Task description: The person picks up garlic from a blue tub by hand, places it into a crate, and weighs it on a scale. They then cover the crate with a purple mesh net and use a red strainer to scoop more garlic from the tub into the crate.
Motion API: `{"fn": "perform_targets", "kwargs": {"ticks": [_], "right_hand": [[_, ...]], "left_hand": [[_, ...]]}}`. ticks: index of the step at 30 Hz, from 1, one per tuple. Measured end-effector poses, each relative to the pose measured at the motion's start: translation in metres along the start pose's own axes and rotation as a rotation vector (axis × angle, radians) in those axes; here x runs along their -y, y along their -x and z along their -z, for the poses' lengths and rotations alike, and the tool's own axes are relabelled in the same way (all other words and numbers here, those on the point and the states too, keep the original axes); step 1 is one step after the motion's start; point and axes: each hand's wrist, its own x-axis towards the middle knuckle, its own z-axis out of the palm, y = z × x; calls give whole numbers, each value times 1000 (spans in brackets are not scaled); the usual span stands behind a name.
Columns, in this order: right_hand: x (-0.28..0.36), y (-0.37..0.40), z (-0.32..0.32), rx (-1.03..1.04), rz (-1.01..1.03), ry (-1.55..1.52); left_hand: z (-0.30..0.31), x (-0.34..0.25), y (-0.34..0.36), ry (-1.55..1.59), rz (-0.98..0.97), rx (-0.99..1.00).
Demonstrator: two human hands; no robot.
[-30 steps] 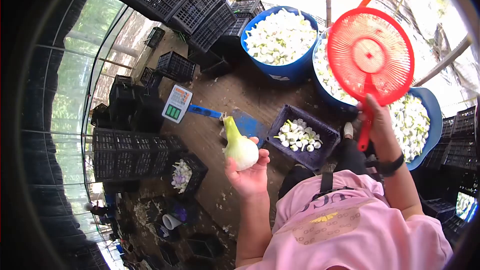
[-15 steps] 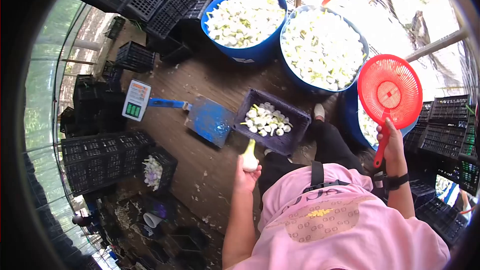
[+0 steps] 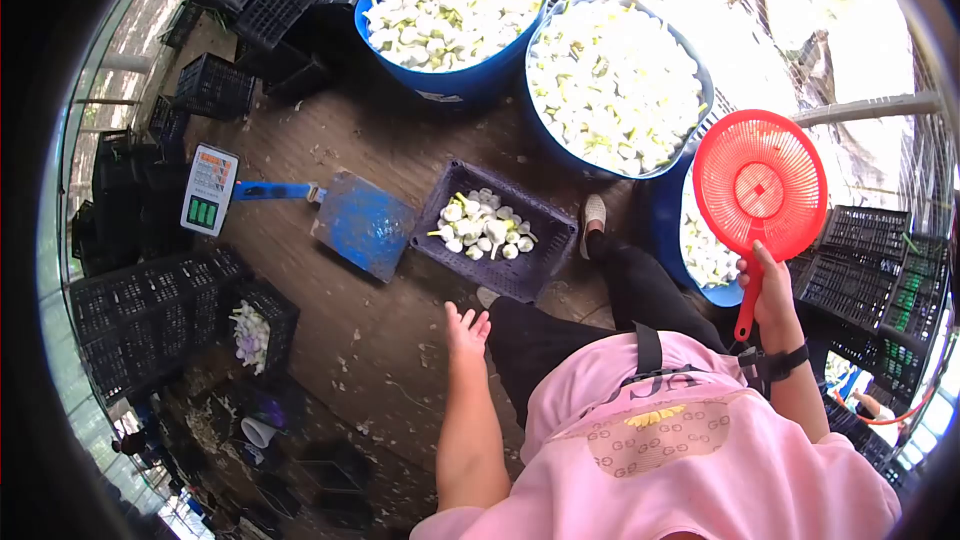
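My left hand is empty, palm up with its fingers apart, just short of a dark plastic crate on the floor. Inside that crate lies a small heap of garlic bulbs, one with its stem pointing up at the near side. In my right hand is the handle of a red plastic strainer, its round basket held upward. Behind the strainer stands a blue tub of garlic, partly hidden by it.
Two large blue tubs full of garlic stand at the back. A blue-topped platform scale with a display is left of the crate. Stacked black crates line the left; more crates stand at right.
The garlic bulb that was in my left hand has left it, and the fingers have opened. My right hand still holds the strainer. The whole view has shifted a little.
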Motion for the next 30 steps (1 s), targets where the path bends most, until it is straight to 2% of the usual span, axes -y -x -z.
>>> {"fn": "perform_targets", "kwargs": {"ticks": [6, 9, 16, 19, 23, 27, 29, 30], "right_hand": [[17, -19, -3, 41, -119, -77], [23, -32, 4, 57, -135, -143], [32, -33, -3, 74, -135, -182], [15, -55, 13, 17, -132, -66], [4, -82, 13, -8, -59, 93], [-11, -163, 1, -11, -57, 461], [-22, -209, -25, -122, 29, 497], [-20, -230, -42, -145, 45, 603]], "left_hand": [[69, 39, 19, 41, -17, -142], [87, 62, 27, 110, 44, -173], [82, 72, 44, 115, 33, -113], [76, 59, 38, -71, 7, -108], [36, 29, 37, -218, -52, -163], [-58, 7, 21, -473, -161, -145], [-123, 4, -7, -495, -285, -110], [-152, 5, -41, -579, -423, -94]]}}
